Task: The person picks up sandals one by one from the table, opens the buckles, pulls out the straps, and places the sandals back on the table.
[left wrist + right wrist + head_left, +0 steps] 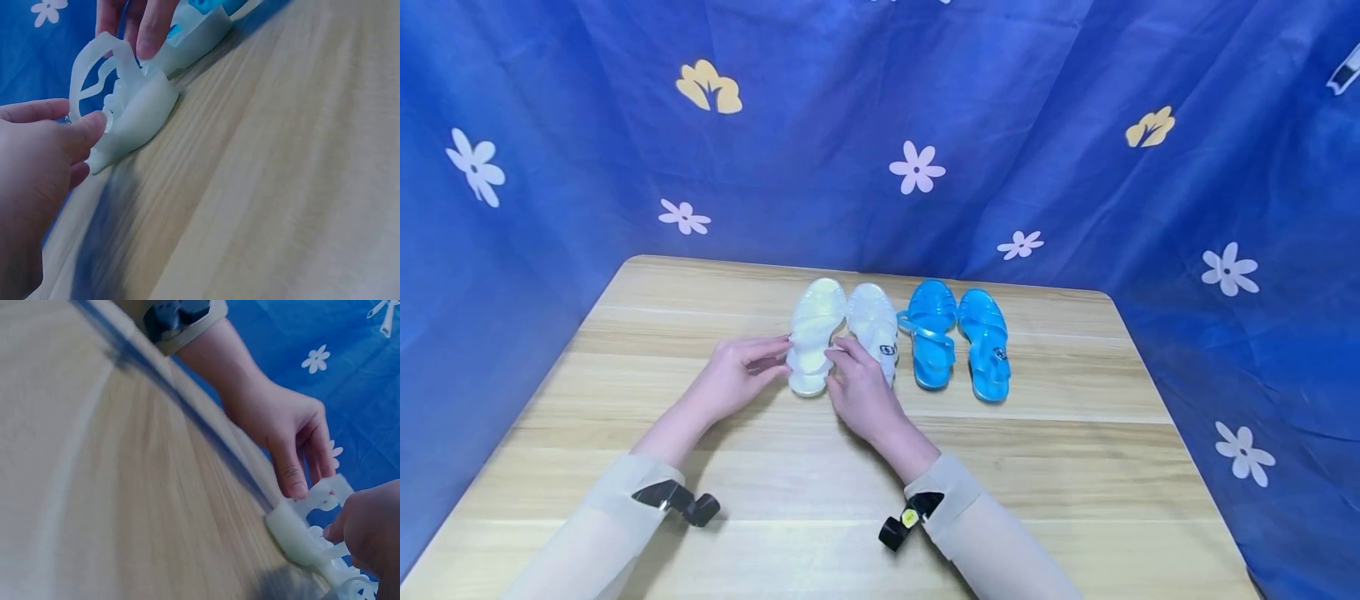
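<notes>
Translucent white jelly sandal (812, 342), strappy, flat on table, pinched by both hands: left (735, 375), right (859, 390).

Glossy translucent plastic white sandals (817, 333), glossy blue sandals (953, 342), matt wood-grain table (1075, 467), cloth backdrop (850, 125).

Translucent white sandal (811, 342) flat on table (1075, 467)
</notes>
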`<state>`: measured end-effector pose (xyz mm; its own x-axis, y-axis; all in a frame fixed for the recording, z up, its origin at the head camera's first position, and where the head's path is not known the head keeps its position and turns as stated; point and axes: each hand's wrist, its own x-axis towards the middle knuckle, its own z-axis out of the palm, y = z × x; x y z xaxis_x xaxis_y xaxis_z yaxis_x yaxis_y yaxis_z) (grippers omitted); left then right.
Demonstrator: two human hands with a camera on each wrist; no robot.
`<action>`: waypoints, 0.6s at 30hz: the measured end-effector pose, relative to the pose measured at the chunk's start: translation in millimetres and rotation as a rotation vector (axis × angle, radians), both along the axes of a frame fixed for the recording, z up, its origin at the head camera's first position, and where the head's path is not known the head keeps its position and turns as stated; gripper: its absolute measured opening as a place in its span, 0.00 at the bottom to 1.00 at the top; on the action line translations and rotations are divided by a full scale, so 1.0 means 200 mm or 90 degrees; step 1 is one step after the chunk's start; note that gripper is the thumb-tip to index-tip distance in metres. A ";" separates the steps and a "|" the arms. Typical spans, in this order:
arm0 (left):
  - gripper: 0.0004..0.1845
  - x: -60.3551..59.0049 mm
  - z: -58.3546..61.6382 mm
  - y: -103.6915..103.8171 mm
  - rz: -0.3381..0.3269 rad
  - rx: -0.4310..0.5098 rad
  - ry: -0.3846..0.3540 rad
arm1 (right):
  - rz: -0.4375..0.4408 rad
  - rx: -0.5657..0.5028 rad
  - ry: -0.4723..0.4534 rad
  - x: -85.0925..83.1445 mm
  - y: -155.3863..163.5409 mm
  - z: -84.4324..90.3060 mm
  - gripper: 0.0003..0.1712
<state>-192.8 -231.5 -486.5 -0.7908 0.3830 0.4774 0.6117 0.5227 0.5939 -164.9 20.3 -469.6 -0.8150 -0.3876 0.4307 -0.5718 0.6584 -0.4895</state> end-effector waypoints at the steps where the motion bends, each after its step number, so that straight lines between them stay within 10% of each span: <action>1: 0.26 0.01 0.01 0.00 -0.002 -0.002 -0.008 | 0.006 -0.015 -0.002 0.02 0.01 0.00 0.23; 18: 0.34 0.22 0.19 0.06 0.068 -0.048 0.022 | 0.084 -0.160 0.030 0.11 0.35 0.12 0.23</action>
